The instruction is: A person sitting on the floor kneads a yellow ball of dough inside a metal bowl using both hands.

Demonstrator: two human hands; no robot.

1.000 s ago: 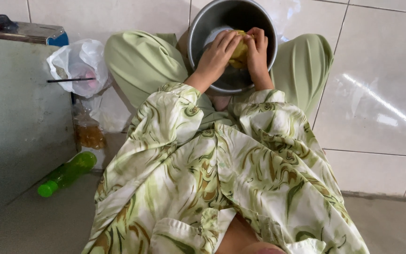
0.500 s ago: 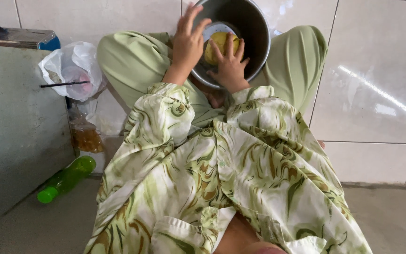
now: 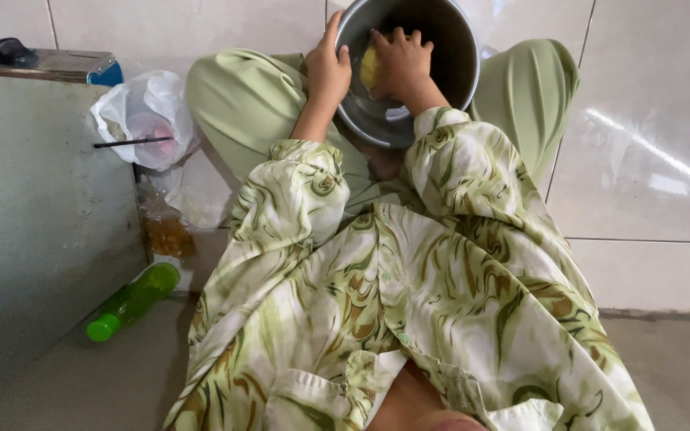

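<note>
Both hands work at a round, deep steel bowl (image 3: 449, 76) that sits tilted between the person's knees, over pale green trousers (image 3: 241, 104). Left hand (image 3: 327, 73) has its grip clamped on the bowl's near rim, thumb inside and fingers curled over the edge. Right hand (image 3: 401, 64) reaches into the bowl, fingers spread and pressed down on a soft yellow lump (image 3: 370, 68) lying against the inner wall; its grip is apart, resting on the lump rather than closed round it. Sleeves of a green-and-cream leaf-patterned shirt (image 3: 409, 303) cover both arms. To the left, a white plastic bag (image 3: 141, 112) hangs beside a grey metal cabinet (image 3: 33, 239), and a green plastic bottle (image 3: 129, 302) lies on the floor below it.
</note>
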